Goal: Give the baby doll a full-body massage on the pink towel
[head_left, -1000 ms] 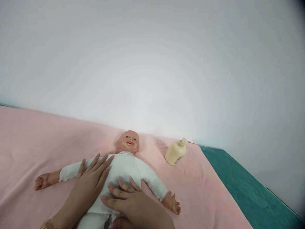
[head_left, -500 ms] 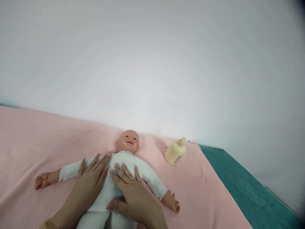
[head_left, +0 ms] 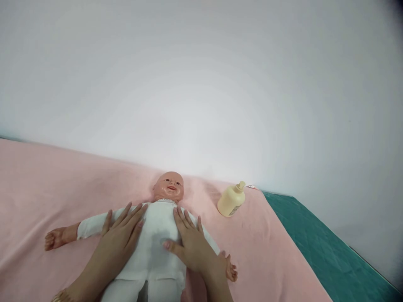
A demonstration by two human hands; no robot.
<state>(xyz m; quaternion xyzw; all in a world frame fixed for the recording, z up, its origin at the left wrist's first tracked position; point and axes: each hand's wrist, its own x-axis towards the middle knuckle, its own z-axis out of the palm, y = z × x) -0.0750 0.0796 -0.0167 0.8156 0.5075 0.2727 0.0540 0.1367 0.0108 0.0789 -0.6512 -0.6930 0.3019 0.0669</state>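
- Head view, landmark: one bald baby doll in white long-sleeved clothing, face up on a pink cloth, arms spread.
- Left hand: open, nothing grasped; palm down on the doll's chest edge and adjoining upper arm, fingers slightly spread and pointing towards its head.
- Right hand: open, nothing grasped; laid on the opposite side of the doll's chest, thumb stretched towards the middle.
- Gold-coloured bracelet: on the left wrist, below the doll's outstretched arm.
- Pale yellow pump bottle: standing near the doll's head, right-hand side.
- Green quilted mat: well right of the doll.
- Pale wall: beyond the doll's head.
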